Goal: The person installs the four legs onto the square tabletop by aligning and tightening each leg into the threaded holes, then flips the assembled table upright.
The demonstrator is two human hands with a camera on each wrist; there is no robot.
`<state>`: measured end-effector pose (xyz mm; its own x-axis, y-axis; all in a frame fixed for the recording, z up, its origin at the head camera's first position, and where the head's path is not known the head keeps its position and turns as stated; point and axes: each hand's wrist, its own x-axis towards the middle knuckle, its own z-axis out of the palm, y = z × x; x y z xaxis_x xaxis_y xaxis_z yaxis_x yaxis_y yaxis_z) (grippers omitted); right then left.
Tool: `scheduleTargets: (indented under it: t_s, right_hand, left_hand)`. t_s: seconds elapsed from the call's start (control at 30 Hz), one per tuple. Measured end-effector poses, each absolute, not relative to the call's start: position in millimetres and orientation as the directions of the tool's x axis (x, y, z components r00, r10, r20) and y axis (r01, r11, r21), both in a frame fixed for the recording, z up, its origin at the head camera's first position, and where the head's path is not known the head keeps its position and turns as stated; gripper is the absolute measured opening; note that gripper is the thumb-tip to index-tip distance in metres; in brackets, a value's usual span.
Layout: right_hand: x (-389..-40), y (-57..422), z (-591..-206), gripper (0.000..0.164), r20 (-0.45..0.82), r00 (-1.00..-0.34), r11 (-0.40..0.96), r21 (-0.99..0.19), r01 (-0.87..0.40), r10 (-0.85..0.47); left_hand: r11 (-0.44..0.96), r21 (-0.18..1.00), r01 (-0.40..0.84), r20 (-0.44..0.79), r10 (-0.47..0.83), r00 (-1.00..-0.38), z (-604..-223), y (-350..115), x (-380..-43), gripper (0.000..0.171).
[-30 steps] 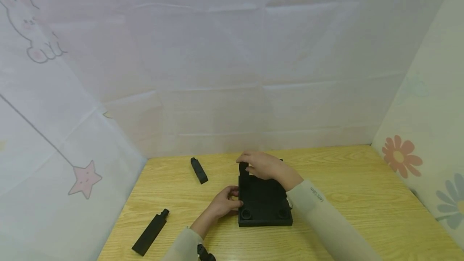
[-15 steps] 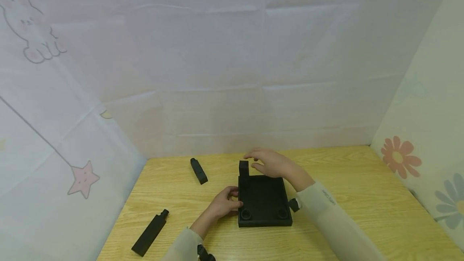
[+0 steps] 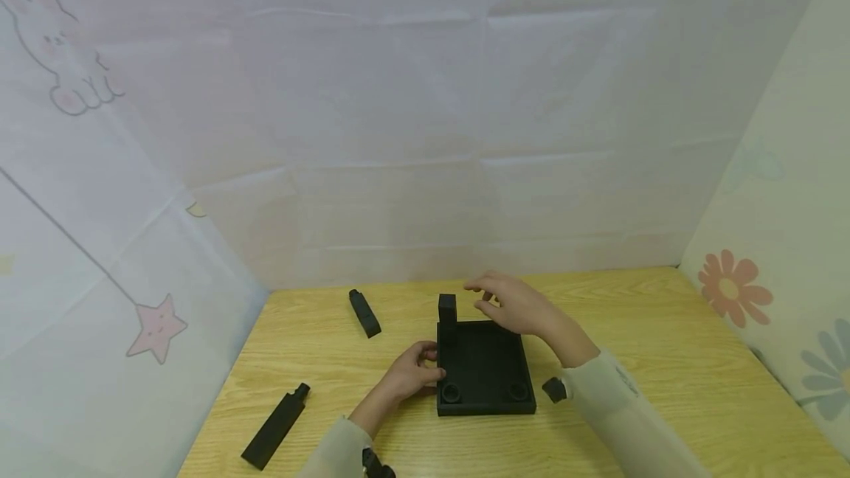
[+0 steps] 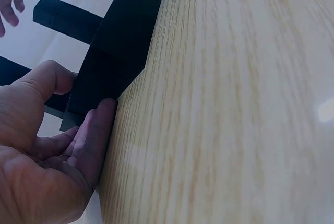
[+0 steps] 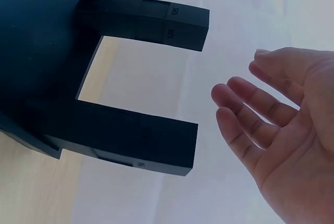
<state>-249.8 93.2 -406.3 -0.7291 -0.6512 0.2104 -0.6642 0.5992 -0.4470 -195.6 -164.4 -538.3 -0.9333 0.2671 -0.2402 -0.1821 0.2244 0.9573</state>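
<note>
A black, square, tray-like base (image 3: 488, 364) lies on the table, with round sockets in its two near corners. My left hand (image 3: 406, 372) grips its left edge, thumb on the rim and fingers along the side, as the left wrist view shows. From the far left corner rises a black block-shaped leg (image 3: 448, 310), marked with small numbers in the right wrist view. A second upright leg (image 5: 130, 138) shows there too; my right hand hides it in the head view. That right hand (image 3: 518, 306) hovers over the base's far side, fingers relaxed, holding nothing, apart from both legs.
Two loose black legs lie on the table's left part: one leg (image 3: 364, 313) towards the back, another leg (image 3: 275, 426) near the front, each with a narrow peg end. A pale printed sheet (image 3: 425, 131) hangs behind the wooden table (image 3: 631, 360).
My right hand has let go of the far left leg and moved right and away from it. The leg stays upright. The left hand keeps its hold on the base.
</note>
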Motion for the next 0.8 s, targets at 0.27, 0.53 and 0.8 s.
scheduleTargets:
  t_s: [0.27,0.53,0.8]
  right_hand:
    - [-243,106,-412,0.037,0.235,-0.739,0.583,-0.484,-0.653,-0.632]
    - [-232,115,-418,0.038,0.235,-0.768,0.609,-0.49,-0.623,-0.596]
    - [-222,121,-422,0.039,0.247,-0.78,0.597,-0.524,-0.607,-0.575]
  left_hand:
    - [0.236,0.953,-0.188,-0.249,0.259,-0.933,-536,-163,-194,0.068]
    - [0.284,0.946,-0.157,-0.233,0.254,-0.939,-535,-163,-195,0.068]
    - [0.29,0.947,-0.142,-0.218,0.249,-0.944,-533,-161,-194,0.068]
